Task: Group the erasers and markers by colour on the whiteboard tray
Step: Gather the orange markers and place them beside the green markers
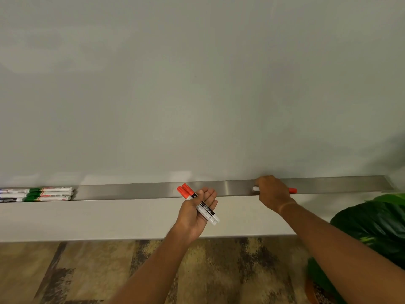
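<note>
A long steel tray (135, 190) runs under the whiteboard. My left hand (197, 210) is palm up just in front of the tray's middle, holding two red-capped white markers (198, 204) with caps pointing to the tray. My right hand (272, 194) rests on the tray further right, closed over a third red marker (292, 190); its red cap sticks out right and its white end left. Three green-capped markers (37, 194) lie stacked side by side at the tray's far left. No eraser is visible.
The whiteboard (197, 84) fills the upper view. Below the tray is a pale ledge (87, 218), then patterned carpet (219, 270). A large-leaved green plant (377, 227) stands at the right, close to my right forearm.
</note>
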Motion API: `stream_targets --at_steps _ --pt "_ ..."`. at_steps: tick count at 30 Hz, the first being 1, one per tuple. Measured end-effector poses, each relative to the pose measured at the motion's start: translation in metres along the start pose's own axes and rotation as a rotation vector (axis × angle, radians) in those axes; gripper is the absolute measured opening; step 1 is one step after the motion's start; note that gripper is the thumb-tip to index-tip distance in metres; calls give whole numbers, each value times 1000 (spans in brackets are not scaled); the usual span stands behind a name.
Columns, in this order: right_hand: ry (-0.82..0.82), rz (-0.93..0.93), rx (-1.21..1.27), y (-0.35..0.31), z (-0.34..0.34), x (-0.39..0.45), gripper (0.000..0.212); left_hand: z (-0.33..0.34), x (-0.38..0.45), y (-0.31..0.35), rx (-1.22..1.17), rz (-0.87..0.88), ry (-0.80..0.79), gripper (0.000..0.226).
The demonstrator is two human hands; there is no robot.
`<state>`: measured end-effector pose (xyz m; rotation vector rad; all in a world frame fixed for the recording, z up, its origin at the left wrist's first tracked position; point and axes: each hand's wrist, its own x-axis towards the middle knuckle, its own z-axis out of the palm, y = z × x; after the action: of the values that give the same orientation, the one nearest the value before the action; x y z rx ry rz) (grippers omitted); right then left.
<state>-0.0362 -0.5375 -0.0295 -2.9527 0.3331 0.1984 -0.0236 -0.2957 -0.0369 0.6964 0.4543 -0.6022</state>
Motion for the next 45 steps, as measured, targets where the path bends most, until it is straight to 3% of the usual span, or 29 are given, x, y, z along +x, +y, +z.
stream_targets --at_steps 6,11,17,21,25,32,45 --pt "11 -35 -10 5 4 0 14 0 -1 0 13 2 -2 27" --pt "196 -153 119 -2 2 2 14 -1 -2 -3 24 5 9 27" --pt "486 -242 538 -38 -13 -3 21 3 -4 -8 25 -3 13 26" --pt "527 -208 898 -66 -24 -8 25 4 -6 -9 32 -6 14 26" --pt "506 -141 1197 -86 -29 -18 16 5 -9 -10 25 -6 20 26" --pt "306 -53 1318 -102 -10 -40 12 2 -16 -3 -30 56 16 26" --pt "-120 -156 1185 -118 15 -67 13 -13 -44 9 -128 147 6 28"
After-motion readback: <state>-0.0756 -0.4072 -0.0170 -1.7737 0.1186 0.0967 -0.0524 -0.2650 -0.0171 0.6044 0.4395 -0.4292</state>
